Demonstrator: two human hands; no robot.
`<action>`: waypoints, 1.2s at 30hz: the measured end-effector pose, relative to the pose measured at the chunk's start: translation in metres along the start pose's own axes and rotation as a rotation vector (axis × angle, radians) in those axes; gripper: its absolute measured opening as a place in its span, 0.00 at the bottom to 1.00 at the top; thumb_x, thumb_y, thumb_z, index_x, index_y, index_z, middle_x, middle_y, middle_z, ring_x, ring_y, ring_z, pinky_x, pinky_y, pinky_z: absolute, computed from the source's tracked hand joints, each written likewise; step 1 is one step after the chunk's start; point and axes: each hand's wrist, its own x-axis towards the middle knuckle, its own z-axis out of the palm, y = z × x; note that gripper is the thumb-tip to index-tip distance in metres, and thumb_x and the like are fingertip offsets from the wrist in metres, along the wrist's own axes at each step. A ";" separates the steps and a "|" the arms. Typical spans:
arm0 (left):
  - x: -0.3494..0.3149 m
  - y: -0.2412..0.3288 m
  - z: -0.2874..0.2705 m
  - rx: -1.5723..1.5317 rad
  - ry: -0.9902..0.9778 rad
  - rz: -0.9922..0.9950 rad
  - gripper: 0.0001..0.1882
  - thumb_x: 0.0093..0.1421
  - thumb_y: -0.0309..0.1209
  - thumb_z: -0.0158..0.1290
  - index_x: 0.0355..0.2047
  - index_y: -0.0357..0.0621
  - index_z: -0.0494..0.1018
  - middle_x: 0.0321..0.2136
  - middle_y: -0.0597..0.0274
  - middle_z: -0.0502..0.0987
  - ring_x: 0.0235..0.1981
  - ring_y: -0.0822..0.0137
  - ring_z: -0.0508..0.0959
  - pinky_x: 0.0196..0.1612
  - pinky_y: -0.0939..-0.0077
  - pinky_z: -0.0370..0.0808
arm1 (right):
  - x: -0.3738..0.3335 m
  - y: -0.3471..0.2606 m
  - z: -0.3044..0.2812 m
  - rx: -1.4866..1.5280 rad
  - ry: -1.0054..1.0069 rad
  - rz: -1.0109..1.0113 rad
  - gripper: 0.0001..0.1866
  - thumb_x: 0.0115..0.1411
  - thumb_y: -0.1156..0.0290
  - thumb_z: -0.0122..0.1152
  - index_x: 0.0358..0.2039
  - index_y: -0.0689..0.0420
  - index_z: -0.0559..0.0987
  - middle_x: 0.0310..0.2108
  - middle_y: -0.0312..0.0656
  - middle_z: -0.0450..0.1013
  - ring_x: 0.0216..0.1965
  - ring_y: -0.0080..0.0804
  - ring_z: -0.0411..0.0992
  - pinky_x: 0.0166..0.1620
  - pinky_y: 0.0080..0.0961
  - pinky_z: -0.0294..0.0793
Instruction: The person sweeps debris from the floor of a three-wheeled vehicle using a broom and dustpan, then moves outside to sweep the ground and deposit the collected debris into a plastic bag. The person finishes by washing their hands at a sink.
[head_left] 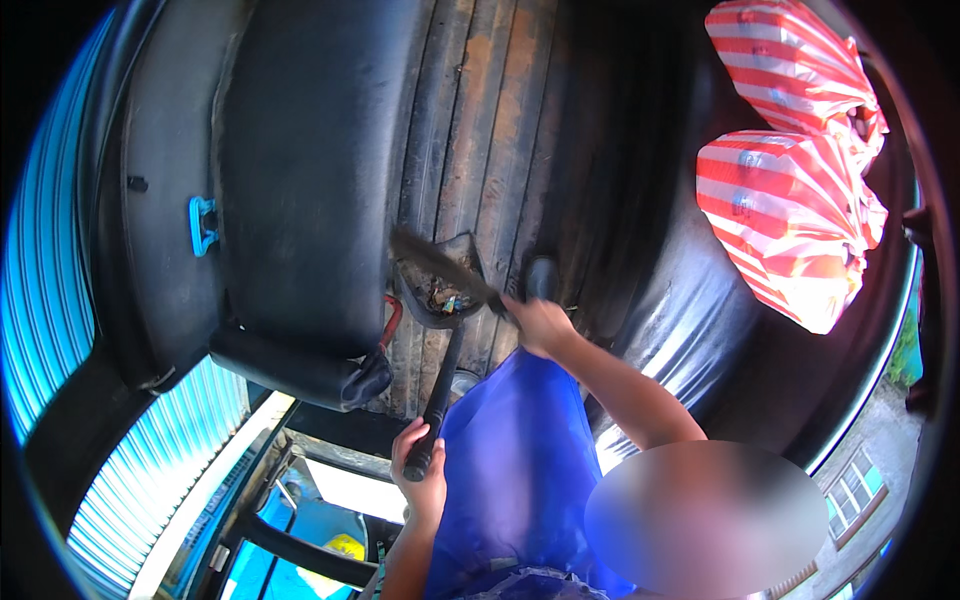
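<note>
- The left hand (420,465) is closed around the lower end of a long dark handle (443,390), with the thumb laid along it.
- By this handle a dustpan (428,316) is held at the ridged floor (480,130), between two dark seats; bits of debris (448,299) are gathered inside it.
- The right hand (543,327) is curled shut on the grip of a dark brush (440,262), slightly blurred, which is stretched slantwise over the dustpan.
- Part of the dustpan is hidden by the brush; whether the bristles are touching it cannot be told.
- A dark shoe (540,277) is seen just beyond the right hand, and blue clothing (520,460) is spread between the forearms.
- The left seat (300,180) is set close beside the dustpan, with a red curved piece (391,320) at its edge.
- On the right seat (650,340), two red-and-white striped bags (785,215) are placed, well apart from the hands.
</note>
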 end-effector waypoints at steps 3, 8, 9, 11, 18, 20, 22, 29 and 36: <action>-0.004 -0.013 -0.005 -0.020 -0.033 0.053 0.15 0.54 0.14 0.57 0.42 0.38 0.73 0.47 0.52 0.75 0.50 0.61 0.76 0.53 0.69 0.72 | -0.090 0.010 0.012 0.080 -0.092 0.085 0.38 0.51 0.65 0.63 0.65 0.40 0.65 0.39 0.55 0.77 0.42 0.51 0.77 0.47 0.43 0.76; -0.026 -0.029 -0.039 -0.077 -0.028 0.144 0.15 0.50 0.17 0.60 0.40 0.39 0.75 0.44 0.51 0.78 0.46 0.56 0.78 0.49 0.66 0.75 | -0.108 0.026 -0.036 0.294 0.373 0.185 0.36 0.52 0.64 0.63 0.63 0.47 0.67 0.37 0.56 0.78 0.40 0.52 0.77 0.47 0.40 0.77; -0.031 -0.031 -0.047 -0.039 -0.062 0.147 0.15 0.50 0.16 0.59 0.40 0.39 0.75 0.45 0.51 0.77 0.47 0.57 0.78 0.50 0.66 0.75 | -0.088 0.031 -0.044 0.294 0.431 0.214 0.36 0.51 0.65 0.63 0.63 0.50 0.68 0.37 0.57 0.78 0.40 0.52 0.77 0.47 0.39 0.77; -0.039 -0.036 -0.055 0.003 -0.087 0.165 0.16 0.48 0.16 0.59 0.39 0.39 0.75 0.45 0.50 0.78 0.46 0.55 0.78 0.49 0.66 0.75 | -0.053 0.034 -0.036 0.267 0.512 0.221 0.36 0.51 0.66 0.63 0.63 0.53 0.67 0.36 0.57 0.78 0.40 0.53 0.77 0.47 0.39 0.77; -0.035 -0.049 -0.047 0.053 -0.158 0.200 0.15 0.48 0.19 0.60 0.38 0.41 0.76 0.44 0.50 0.79 0.42 0.49 0.80 0.45 0.63 0.78 | -0.134 0.002 0.080 0.152 0.026 0.338 0.40 0.52 0.65 0.63 0.66 0.43 0.63 0.31 0.56 0.78 0.34 0.50 0.79 0.44 0.40 0.76; -0.043 -0.048 -0.051 0.084 -0.193 0.213 0.15 0.47 0.19 0.60 0.37 0.41 0.76 0.43 0.50 0.79 0.42 0.48 0.80 0.46 0.61 0.77 | -0.184 0.016 0.076 0.498 -0.088 0.404 0.38 0.53 0.66 0.65 0.66 0.43 0.64 0.35 0.57 0.78 0.40 0.47 0.79 0.46 0.38 0.77; -0.043 -0.050 -0.057 0.096 -0.209 0.283 0.14 0.48 0.19 0.60 0.37 0.42 0.76 0.43 0.50 0.79 0.43 0.48 0.80 0.46 0.61 0.77 | -0.210 0.028 0.075 0.377 0.246 0.276 0.39 0.52 0.67 0.67 0.65 0.44 0.65 0.38 0.57 0.78 0.40 0.45 0.80 0.45 0.34 0.78; -0.034 -0.050 -0.059 0.121 -0.356 0.361 0.14 0.48 0.18 0.59 0.37 0.41 0.76 0.45 0.49 0.79 0.48 0.45 0.78 0.53 0.58 0.75 | -0.154 0.021 0.160 0.869 0.749 0.742 0.21 0.57 0.70 0.65 0.50 0.61 0.75 0.31 0.42 0.77 0.26 0.27 0.73 0.27 0.29 0.76; -0.003 -0.031 -0.029 0.058 -0.346 0.480 0.11 0.50 0.18 0.54 0.35 0.42 0.72 0.40 0.48 0.79 0.41 0.43 0.78 0.55 0.55 0.75 | -0.217 -0.059 0.232 1.325 0.525 0.495 0.40 0.57 0.76 0.64 0.67 0.64 0.56 0.40 0.37 0.76 0.35 0.21 0.73 0.41 0.20 0.74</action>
